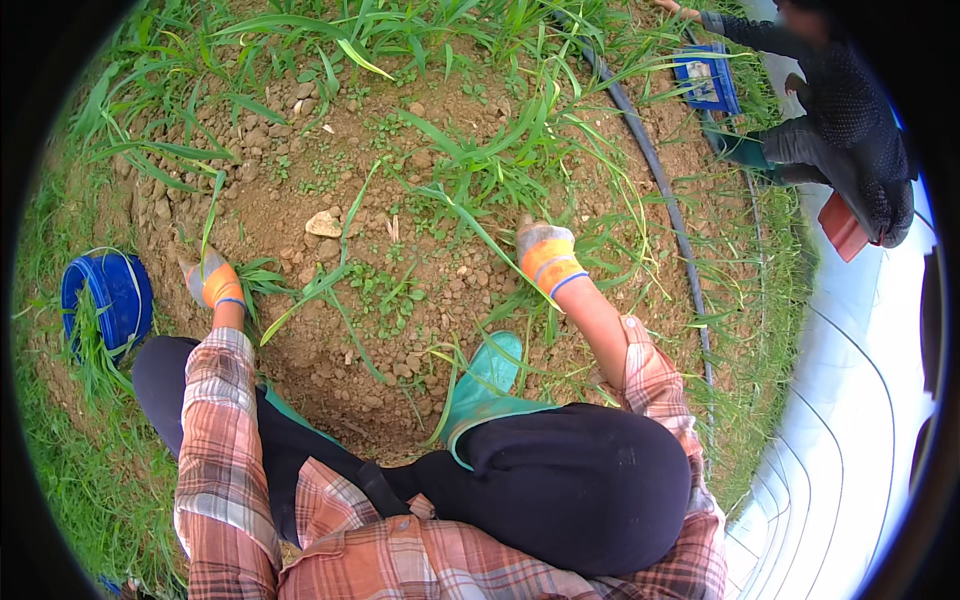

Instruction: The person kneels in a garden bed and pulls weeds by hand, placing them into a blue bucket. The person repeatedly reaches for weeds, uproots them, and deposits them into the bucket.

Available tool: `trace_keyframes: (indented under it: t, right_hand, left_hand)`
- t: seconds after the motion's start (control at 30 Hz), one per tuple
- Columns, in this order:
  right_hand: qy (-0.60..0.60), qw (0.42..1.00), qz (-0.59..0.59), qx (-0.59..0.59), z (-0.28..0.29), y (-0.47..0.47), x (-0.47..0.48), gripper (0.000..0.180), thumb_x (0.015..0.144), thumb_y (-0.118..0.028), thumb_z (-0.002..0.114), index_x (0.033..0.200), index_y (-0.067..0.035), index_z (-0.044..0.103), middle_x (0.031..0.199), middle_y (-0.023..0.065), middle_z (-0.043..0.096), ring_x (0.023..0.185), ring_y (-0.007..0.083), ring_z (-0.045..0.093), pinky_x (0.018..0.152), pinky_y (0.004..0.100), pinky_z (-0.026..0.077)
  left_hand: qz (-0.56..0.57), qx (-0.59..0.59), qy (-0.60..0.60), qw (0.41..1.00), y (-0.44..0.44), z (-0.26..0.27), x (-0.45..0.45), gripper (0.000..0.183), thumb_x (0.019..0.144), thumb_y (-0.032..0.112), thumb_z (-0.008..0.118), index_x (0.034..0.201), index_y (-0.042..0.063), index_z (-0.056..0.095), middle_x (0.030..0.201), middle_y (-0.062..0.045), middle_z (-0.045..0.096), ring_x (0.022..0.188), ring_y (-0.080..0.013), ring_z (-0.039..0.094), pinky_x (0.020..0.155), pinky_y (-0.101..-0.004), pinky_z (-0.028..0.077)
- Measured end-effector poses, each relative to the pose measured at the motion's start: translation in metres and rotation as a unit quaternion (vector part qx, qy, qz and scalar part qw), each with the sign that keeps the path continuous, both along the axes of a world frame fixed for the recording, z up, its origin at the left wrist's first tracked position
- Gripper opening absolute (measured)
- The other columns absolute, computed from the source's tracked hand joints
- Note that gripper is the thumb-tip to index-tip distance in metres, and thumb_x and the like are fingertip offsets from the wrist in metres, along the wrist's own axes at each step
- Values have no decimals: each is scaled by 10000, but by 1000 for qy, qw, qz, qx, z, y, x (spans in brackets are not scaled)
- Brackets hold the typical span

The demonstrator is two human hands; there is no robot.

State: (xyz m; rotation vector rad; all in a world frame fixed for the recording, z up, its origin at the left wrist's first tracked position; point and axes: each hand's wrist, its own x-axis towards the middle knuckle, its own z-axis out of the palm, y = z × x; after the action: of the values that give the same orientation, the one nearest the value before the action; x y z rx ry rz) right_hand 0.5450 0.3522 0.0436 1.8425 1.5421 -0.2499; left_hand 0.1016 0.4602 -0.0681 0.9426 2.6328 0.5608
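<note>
My left hand (212, 279), in an orange and grey work glove, is low over the soil at the left, with a long green leaf rising by its fingers. Whether it grips that leaf I cannot tell. Gloved alike, my right hand (546, 247) reaches into a clump of grassy plants (495, 169) right of centre; leaves and the glove hide its fingertips. Small broad-leaved weeds (382, 289) grow in the brown soil between my hands. A pale stone (324, 224) lies among the clods.
A blue bucket (124, 300) holding pulled grass lies tipped at the left. My green rubber boot (491, 367) is planted in front of me. A dark hose (660, 176) runs along the right. Beyond it are a co-worker (847, 112), another blue bucket (706, 79) and white plastic sheeting (832, 360).
</note>
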Motion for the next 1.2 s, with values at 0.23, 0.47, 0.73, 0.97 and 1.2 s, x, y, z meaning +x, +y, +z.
trace_keyframes:
  t: [0.23, 0.47, 0.73, 0.97, 1.2]
  right_hand:
    - [33, 997, 34, -64, 14, -12, 8, 175, 760, -146, 543, 892, -118, 656, 886, 78, 666, 806, 239, 654, 596, 383, 503]
    - [167, 951, -180, -188, 68, -103, 58, 330, 730, -297, 531, 957, -84, 640, 966, 163, 631, 953, 293, 594, 806, 385, 475]
    - [-8, 955, -279, 96, 117, -101, 117, 380, 681, -419, 583, 898, -112, 636, 875, 156, 638, 838, 335, 604, 738, 399, 480]
    - [108, 979, -170, 41, 104, -44, 59, 351, 759, -463, 528, 934, -174, 621, 877, 99, 643, 819, 273, 619, 713, 378, 496]
    - [111, 988, 56, 87, 38, 0, 19, 302, 769, -159, 537, 1060, -77, 542, 891, 107, 644, 827, 258, 638, 646, 374, 503]
  left_hand:
    - [32, 60, -66, 995, -2, -11, -4, 632, 823, 519, 452, 1202, 16, 500, 1192, -156, 533, 925, -342, 580, 754, -414, 441]
    - [11, 39, -16, 999, 2, -1, 0, 644, 803, 526, 473, 1234, 48, 484, 1130, -164, 569, 899, -346, 587, 739, -415, 444]
    - [26, -36, -1, 999, 5, -8, -10, 663, 796, 576, 436, 1190, 48, 512, 921, -185, 629, 761, -354, 607, 672, -453, 454]
    - [20, 60, 37, 997, 4, -22, -14, 608, 821, 504, 458, 1241, 65, 475, 1170, -155, 551, 941, -330, 579, 770, -428, 437]
    - [22, -36, 7, 999, 8, -26, -22, 602, 813, 474, 489, 1239, 49, 475, 1166, -161, 554, 933, -336, 584, 784, -396, 439]
